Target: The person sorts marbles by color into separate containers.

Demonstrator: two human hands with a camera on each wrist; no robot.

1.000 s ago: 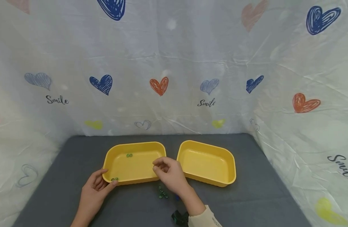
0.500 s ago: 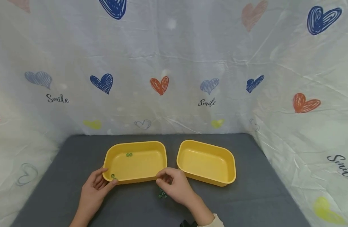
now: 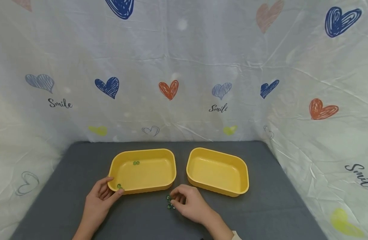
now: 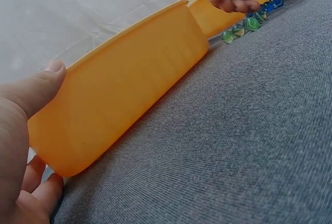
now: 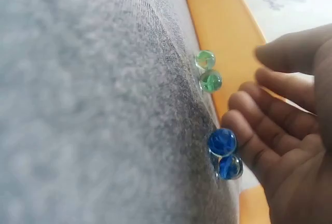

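My left hand (image 3: 97, 203) grips the near left corner of the left yellow tray (image 3: 143, 190), thumb at the front rim and fingers round the side. Inside that tray, two green marbles (image 3: 136, 163) lie near the back left and another green marble (image 3: 119, 186) sits by the thumb. In front of the trays my right hand (image 3: 190, 203) hovers at several green marbles (image 3: 169, 206) on the cloth, partly covering them. The right wrist view shows its thumb and fingers apart with nothing between them. Blue marbles (image 5: 222, 142) lie beside its little finger.
A second yellow tray (image 3: 220, 191) stands to the right, slightly angled, with a bare bottom. Dark grey cloth (image 3: 262, 213) covers the table. Behind it hangs a pale curtain (image 3: 190, 126) printed with hearts.
My right hand has moved from over the left tray's right end back toward me, down to the marbles on the cloth. The left hand keeps its place at the tray.
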